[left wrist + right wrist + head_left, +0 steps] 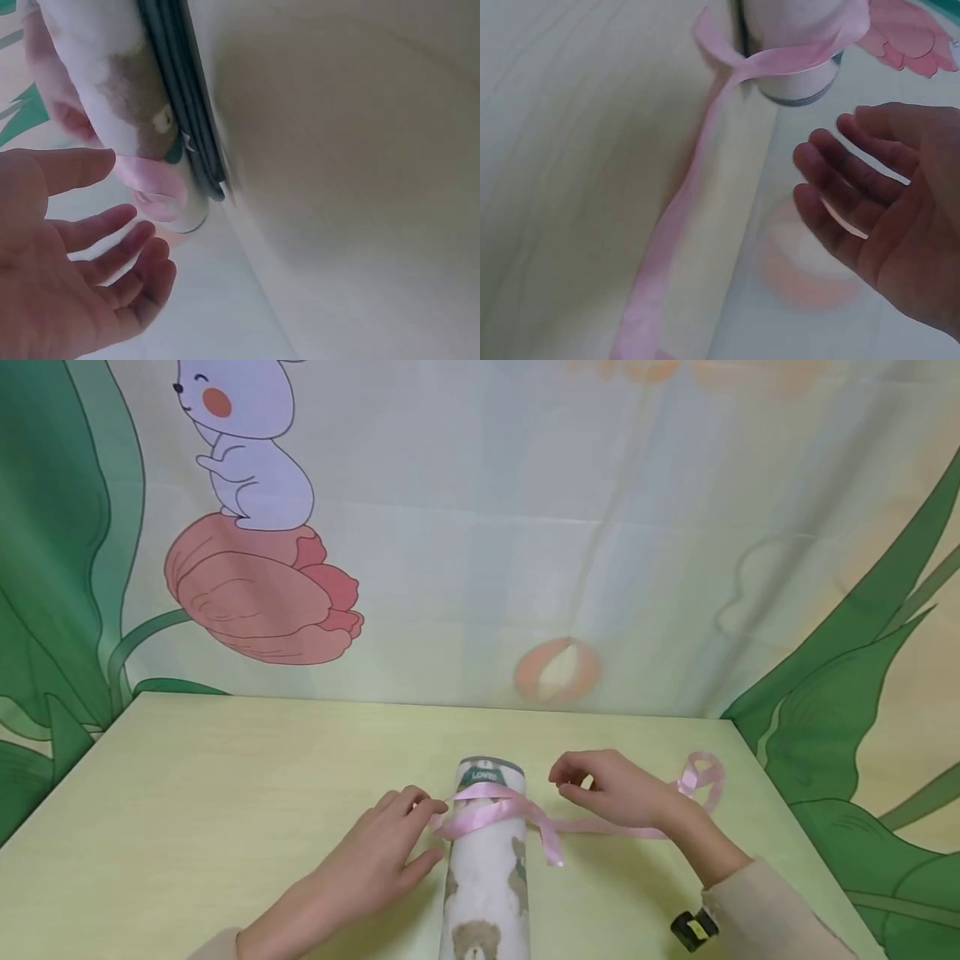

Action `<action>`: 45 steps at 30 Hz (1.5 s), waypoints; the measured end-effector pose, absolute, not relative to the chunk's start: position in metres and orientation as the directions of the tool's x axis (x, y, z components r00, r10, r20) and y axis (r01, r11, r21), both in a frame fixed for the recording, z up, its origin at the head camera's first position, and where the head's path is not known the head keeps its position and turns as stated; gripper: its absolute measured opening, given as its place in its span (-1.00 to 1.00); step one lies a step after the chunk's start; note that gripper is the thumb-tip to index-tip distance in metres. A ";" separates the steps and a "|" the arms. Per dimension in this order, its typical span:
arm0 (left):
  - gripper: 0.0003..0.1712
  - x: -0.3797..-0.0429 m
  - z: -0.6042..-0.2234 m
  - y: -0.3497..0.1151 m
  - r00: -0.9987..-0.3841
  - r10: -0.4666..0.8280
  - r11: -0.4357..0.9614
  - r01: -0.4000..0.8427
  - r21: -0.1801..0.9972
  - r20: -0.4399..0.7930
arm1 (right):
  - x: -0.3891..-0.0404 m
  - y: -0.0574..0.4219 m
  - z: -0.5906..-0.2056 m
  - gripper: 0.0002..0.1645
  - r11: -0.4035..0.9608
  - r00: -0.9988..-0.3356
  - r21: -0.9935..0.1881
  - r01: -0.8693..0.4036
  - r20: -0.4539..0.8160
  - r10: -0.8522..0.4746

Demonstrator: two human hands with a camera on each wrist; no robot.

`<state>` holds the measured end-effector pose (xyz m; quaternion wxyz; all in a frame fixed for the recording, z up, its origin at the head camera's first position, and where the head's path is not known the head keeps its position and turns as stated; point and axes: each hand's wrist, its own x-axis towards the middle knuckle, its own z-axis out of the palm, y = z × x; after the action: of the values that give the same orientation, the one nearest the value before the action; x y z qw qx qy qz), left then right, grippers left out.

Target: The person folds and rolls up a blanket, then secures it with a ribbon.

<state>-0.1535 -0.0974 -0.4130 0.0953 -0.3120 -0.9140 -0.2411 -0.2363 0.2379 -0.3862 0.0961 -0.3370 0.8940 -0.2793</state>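
Observation:
A rolled white cloth (487, 877) with brown bears and a dark green edge lies lengthwise on the table. Around its far part runs a pink satin ribbon (491, 814), crossed on the right side, with a short end hanging there. The long tail of the ribbon (671, 217) trails off to the right. My left hand (386, 843) is at the roll's left side, fingers loosely bent, fingertips close to the ribbon loop. To the right of the roll, my right hand (618, 789) hovers over the ribbon tail with relaxed fingers and nothing between them.
The pale yellow table (225, 777) ends at a printed curtain (450, 568) behind. A looped ribbon end (703, 777) rests at the right, beyond my right wrist. A small black object (693, 931) shows by the right sleeve.

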 end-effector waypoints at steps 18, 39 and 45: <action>-0.87 -0.178 -0.421 -0.094 -0.739 0.588 0.525 0.658 0.540 0.329 | -0.229 0.258 -0.415 -0.86 0.838 -0.834 -0.352 -0.417 -0.218 -0.507; -0.97 -0.190 -0.410 -0.132 -0.819 0.526 0.466 0.503 0.728 0.229 | -0.231 0.277 -0.423 -0.82 0.764 -0.822 -0.422 -0.488 -0.072 -0.564; -0.78 -0.193 -0.406 -0.149 -0.842 0.501 0.502 0.471 0.726 0.200 | -0.229 0.276 -0.418 -0.83 0.738 -0.847 -0.480 -0.475 0.023 -0.531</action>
<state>-0.1930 -0.1487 -0.4060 -0.0183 -0.2804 -0.8663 -0.4131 -0.2287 0.2761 -0.4178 0.0578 -0.2702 0.9304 -0.2409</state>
